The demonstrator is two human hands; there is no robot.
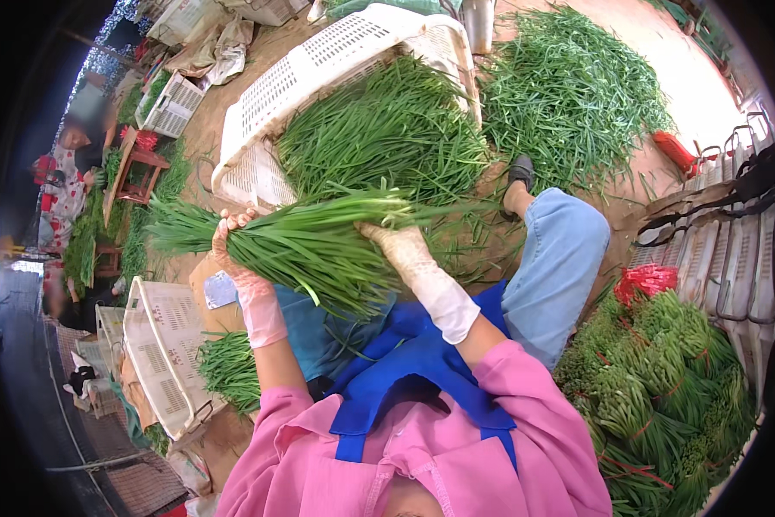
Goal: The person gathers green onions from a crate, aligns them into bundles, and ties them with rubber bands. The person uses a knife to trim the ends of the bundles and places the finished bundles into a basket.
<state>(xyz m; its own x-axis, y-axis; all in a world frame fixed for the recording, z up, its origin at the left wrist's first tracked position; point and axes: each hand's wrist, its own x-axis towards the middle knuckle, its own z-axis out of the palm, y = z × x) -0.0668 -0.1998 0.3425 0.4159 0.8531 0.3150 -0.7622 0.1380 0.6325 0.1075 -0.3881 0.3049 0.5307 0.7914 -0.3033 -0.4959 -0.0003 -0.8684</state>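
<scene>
A thick bunch of long green chives lies across my lap at chest height, its pale ends toward the right and some stems drooping at the lower right. My left hand, in a thin pale glove, is wrapped round the left part of the bunch, fingertips showing over the top. At the pale end my right hand, gloved too, is closed on the stems; most of its fingers are hidden behind them. Just beyond, a heap of loose chives spills from a white plastic crate tipped on its side.
Another heap of cut greens covers the floor at the far right. Tied bunches with red bands are stacked near my right side, by red ties. A white crate stands at my left. Further left, people sit near a wooden stool.
</scene>
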